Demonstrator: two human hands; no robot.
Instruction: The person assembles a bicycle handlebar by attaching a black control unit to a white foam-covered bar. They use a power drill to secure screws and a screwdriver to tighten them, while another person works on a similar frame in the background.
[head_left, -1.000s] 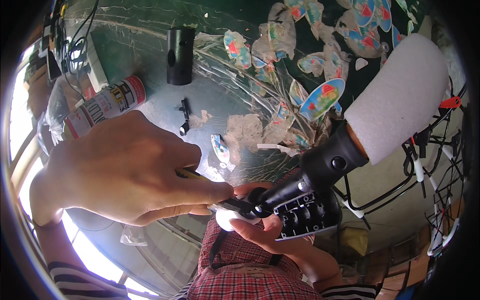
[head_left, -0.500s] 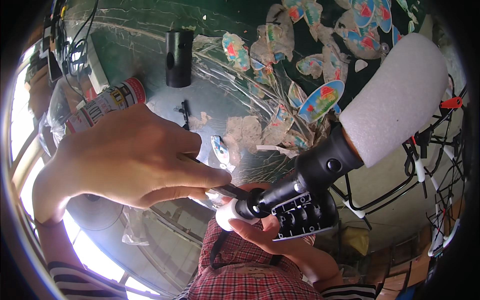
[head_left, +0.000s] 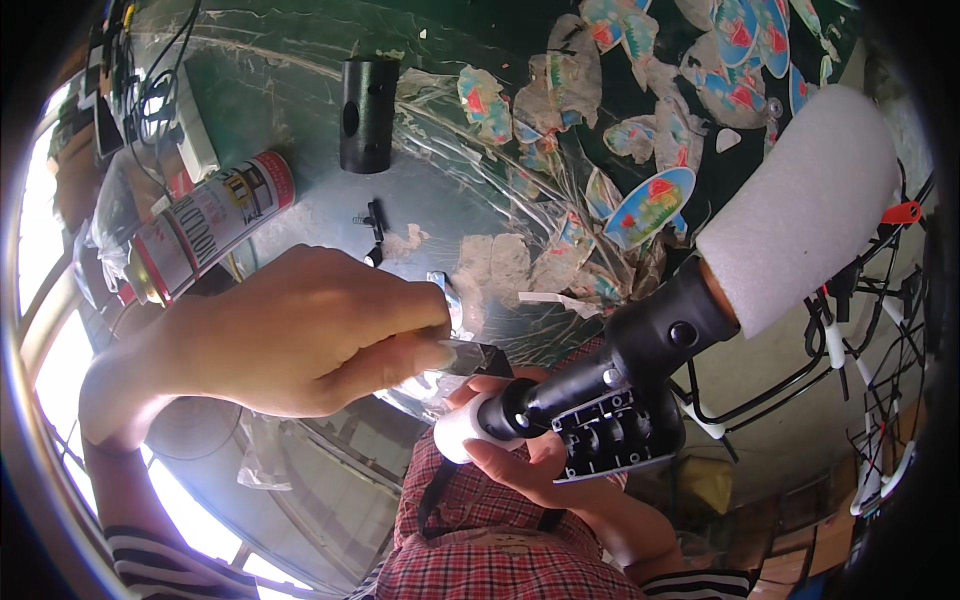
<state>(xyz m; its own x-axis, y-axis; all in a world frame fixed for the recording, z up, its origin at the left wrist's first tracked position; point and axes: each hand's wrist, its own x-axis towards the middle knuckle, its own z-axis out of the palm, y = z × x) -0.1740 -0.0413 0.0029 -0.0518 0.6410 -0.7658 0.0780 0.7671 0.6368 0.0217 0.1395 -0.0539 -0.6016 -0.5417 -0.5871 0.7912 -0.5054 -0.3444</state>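
Microphone held, tool applied.
Right hand grips microphone; left hand pinches thin metal tool.

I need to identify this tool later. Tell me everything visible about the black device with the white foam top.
The device is a black, plastic-looking handheld body, lying tilted, its big white foam cylinder pointing up and right. A round button sits on its neck; an open panel on the underside shows rows of small dark parts. A white cap closes its lower-left end. The right hand cradles it from below over a plaid lap. The left hand pinches a thin dark tool at that lower end.
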